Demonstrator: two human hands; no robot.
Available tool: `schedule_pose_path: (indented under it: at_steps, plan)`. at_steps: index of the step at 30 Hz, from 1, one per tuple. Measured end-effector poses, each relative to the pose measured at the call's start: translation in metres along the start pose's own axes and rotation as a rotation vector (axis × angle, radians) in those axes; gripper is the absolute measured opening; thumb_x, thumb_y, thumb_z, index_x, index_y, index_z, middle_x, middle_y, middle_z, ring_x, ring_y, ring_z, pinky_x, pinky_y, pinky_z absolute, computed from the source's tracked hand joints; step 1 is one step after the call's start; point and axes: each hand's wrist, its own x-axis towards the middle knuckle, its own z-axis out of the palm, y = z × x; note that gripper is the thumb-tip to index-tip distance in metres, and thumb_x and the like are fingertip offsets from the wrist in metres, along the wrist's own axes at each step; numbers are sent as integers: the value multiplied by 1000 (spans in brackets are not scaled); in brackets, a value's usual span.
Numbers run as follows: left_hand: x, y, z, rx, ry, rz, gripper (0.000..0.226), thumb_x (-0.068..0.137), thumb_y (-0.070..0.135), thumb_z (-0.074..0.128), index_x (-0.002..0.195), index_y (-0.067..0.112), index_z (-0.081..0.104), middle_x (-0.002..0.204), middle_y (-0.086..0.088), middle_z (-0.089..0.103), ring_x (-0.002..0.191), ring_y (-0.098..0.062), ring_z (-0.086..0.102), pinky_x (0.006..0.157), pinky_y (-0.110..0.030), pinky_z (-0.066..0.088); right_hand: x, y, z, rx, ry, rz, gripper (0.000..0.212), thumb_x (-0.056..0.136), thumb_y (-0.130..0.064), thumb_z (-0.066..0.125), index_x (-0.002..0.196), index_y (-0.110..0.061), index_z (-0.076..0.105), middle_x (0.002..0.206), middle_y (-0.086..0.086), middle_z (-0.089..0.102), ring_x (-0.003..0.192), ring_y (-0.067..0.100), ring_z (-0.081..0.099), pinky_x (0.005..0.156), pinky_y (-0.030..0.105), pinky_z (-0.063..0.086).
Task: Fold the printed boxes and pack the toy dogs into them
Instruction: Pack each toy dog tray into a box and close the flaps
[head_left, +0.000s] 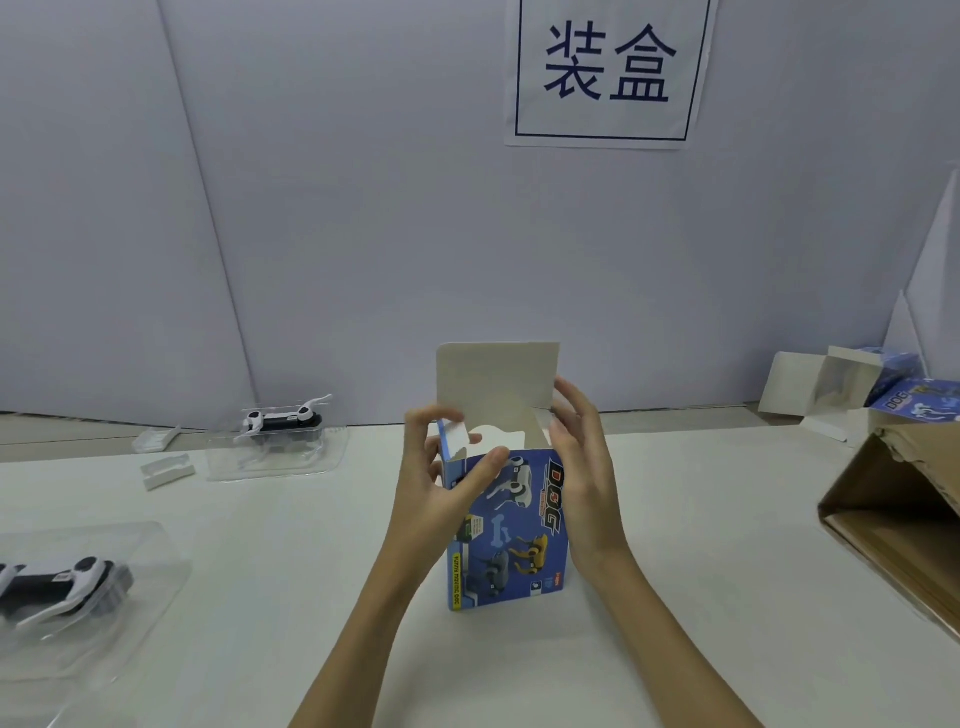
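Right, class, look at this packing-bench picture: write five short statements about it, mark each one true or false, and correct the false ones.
1. The blue printed box stands upright on the table with its top lid flap raised. True.
2. A toy dog already sits inside that box. False: no dog shows in its open top; both toy dogs in view lie in clear trays, one far left and one near left.
3. The left hand holds the box's left side, fingers at a small side flap. True.
4. The right hand rests flat on the table. False: it is raised against the box's right side.
5. A brown carton lies at the table's right edge. True.
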Motion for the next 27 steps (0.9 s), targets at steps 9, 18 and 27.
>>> schedule_pose_path:
  at_steps: [9,18,27]
  plan:
    - [3,-5,-2,1,70,9,61,64,67,89,102,29,60,129,8,62,115,-28,71,80,-56,64,0,0,0,-84,71,-86,10,98,-37,60,98,-44,67,106,-9,74,94,25,76,64,33,61]
    - [3,0,-4,14,63,46,82,67,53,93,128,37,41,125,8,61,119,-25,67,85,-57,61,-1,-2,0,-10,33,-110,28,101,-37,52,128,-36,57,134,1,62,116,30,69,83,43,63]
    - [3,-8,-13,97,-69,112,74,65,51,91,117,20,49,132,12,57,129,-19,60,89,-56,59,-2,7,-6,7,5,-58,49,102,-59,37,113,-21,65,133,-2,67,115,29,71,76,31,63]
